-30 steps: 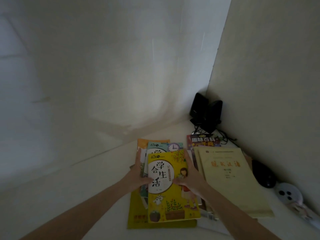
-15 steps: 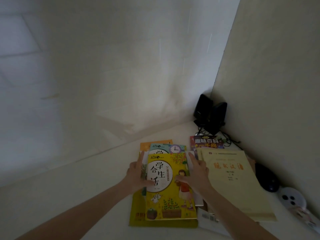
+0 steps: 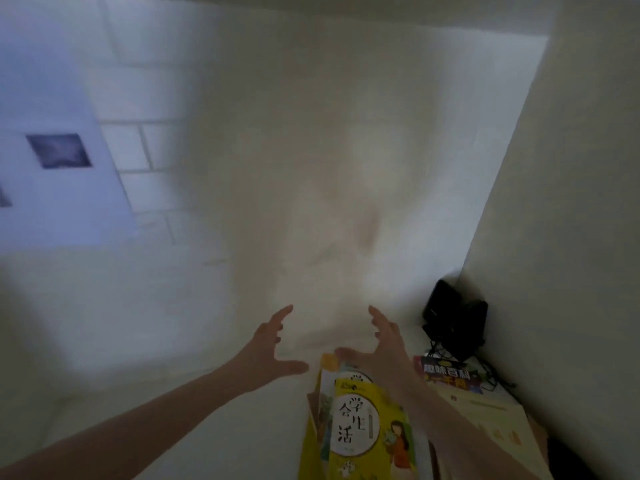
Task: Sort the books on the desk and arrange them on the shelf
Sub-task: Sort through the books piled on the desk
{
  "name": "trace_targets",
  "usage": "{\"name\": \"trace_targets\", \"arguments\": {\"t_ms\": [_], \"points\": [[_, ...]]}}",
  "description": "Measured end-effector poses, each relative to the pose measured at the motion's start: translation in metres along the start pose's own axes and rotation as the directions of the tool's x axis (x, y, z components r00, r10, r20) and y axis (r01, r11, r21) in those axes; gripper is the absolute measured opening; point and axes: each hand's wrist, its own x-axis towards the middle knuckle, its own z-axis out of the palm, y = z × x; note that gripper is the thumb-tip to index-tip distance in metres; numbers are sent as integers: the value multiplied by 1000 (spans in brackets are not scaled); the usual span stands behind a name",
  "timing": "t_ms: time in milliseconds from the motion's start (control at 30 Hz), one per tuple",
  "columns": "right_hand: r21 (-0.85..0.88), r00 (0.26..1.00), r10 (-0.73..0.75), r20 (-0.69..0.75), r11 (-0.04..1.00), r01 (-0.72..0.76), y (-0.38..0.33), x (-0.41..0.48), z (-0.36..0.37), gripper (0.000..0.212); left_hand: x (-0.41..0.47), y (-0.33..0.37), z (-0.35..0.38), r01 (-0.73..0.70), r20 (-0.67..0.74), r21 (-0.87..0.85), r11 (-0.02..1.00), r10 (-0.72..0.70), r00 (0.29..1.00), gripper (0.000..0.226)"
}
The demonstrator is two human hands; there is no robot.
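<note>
Head view, blurred by motion. The left hand hangs over the bare desk, just left of the books, fingers spread and straight, thumb pointing right, holding nothing. The right hand hangs over the far end of the stack, fingers also spread and empty. Its thumb lies close to the stack's far corner, and it may be touching, though the blur hides this.

The books lie near and right on the desk. The yellow book tops the stack, with wider covers showing under it on the left and at the far end. Right of it is a red book, and nearer than that a pale book, both lying flat. Black speakers stand in the far right corner against the wall. No shelf is in view.

The books look like thin paperbacks: light, bendy, with glossy covers that probably slide on one another. A grip on one edge would likely let them sag or fan out. The stack is better squared and clamped from both long sides, thumbs on top and fingers beneath. A single book is best pinched at the spine, where it is stiffest.
</note>
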Motion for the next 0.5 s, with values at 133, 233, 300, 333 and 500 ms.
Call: {"name": "trace_targets", "arguments": {"t_ms": [133, 233, 300, 333, 500], "points": [[-8, 985, -172, 29, 985, 172, -84, -1, 7, 103, -27, 37, -65, -45, -104, -20, 999, 42, 994, 121], [-1, 948, -315, 52, 949, 316, -151, -6, 20, 103, -47, 62, -113, -126, -232, 3, 992, 124, 965, 102], [5, 911, -408, 67, 913, 408, -195, -14, 31, 103, -62, 77, -145, -176, -309, 39, 984, 179, 934, 98], [8, 892, -447, 68, 894, 448, -217, -19, 36, 103, -68, 83, -162, -195, -343, 57, 979, 203, 917, 98], [56, 819, -571, 58, 821, 568, -300, -44, 59, 100, -109, 107, -235, -256, -458, 70, 964, 259, 850, 99]]}}
